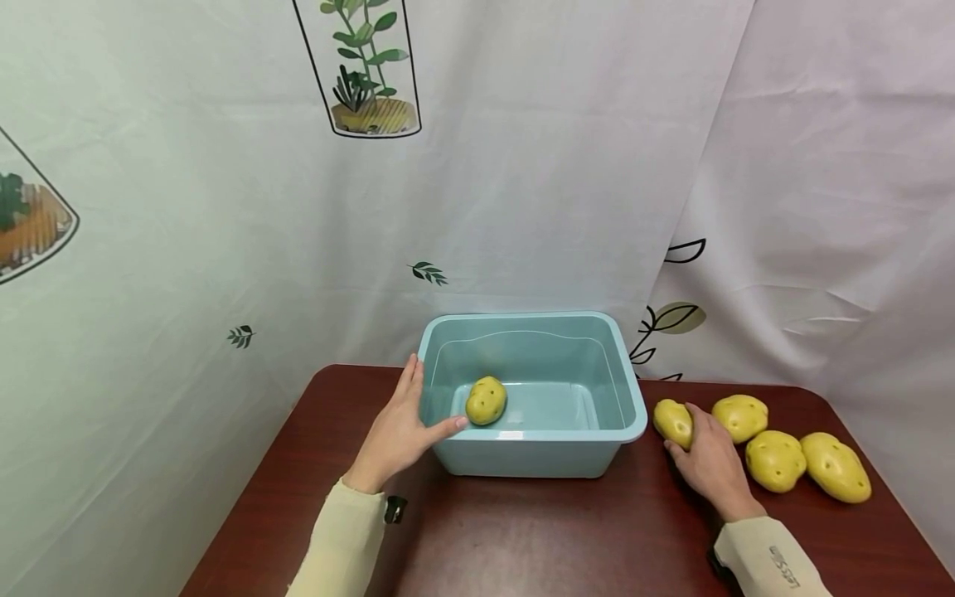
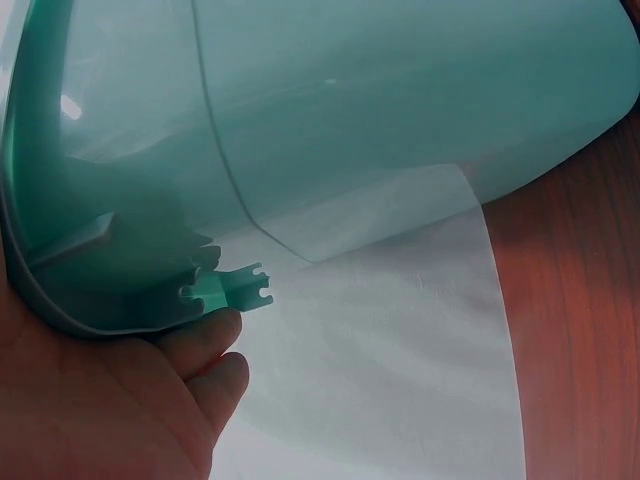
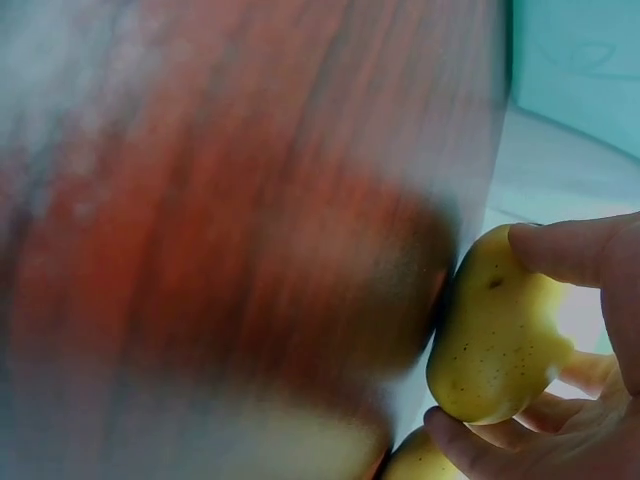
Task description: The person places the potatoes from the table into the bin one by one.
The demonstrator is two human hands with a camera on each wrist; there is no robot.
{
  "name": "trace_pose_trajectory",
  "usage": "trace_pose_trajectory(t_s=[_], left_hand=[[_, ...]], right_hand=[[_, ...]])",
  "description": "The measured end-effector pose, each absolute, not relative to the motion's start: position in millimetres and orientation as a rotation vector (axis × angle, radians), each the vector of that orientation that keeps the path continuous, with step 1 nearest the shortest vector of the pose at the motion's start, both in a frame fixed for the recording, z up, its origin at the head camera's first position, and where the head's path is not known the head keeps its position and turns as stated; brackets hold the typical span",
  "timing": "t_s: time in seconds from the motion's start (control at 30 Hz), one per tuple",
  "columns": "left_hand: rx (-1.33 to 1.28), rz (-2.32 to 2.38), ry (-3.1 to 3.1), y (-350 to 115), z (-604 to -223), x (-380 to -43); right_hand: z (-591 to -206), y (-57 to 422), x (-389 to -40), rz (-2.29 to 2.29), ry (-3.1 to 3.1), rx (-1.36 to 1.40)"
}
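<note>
A light blue plastic basin (image 1: 533, 454) stands at the table's far edge with one yellow potato (image 1: 486, 400) inside, near its left wall. My left hand (image 1: 399, 435) rests at the basin's near left corner, fingers extended along the outside and thumb at the front rim. In the left wrist view its fingertips (image 2: 225, 345) lie by a small tab under the rim (image 2: 100, 325). My right hand (image 1: 715, 464) holds another potato (image 1: 673, 421) right of the basin, thumb on one side and fingers on the other, as the right wrist view shows (image 3: 495, 340).
Three more potatoes lie right of my right hand: one farther back (image 1: 740, 416), one in the middle (image 1: 776, 461) and one at the outer right (image 1: 836, 467). The dark red wooden table (image 1: 545, 531) meets a pale printed curtain (image 1: 537, 207) behind.
</note>
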State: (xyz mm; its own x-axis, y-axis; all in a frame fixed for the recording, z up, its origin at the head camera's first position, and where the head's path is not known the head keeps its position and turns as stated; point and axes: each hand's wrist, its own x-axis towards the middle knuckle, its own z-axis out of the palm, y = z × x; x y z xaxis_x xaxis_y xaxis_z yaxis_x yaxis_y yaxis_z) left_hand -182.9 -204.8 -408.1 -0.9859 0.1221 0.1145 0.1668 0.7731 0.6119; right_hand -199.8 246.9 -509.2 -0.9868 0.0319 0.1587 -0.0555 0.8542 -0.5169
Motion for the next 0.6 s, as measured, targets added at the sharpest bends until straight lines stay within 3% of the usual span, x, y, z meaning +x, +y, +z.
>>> trace_pose_trajectory(t_s=[0.6], left_hand=[[-0.24, -1.004, -2.896, -202, -408, -183]], right_hand=[[-497, 244, -198, 0.818, -2.822, 0.056]])
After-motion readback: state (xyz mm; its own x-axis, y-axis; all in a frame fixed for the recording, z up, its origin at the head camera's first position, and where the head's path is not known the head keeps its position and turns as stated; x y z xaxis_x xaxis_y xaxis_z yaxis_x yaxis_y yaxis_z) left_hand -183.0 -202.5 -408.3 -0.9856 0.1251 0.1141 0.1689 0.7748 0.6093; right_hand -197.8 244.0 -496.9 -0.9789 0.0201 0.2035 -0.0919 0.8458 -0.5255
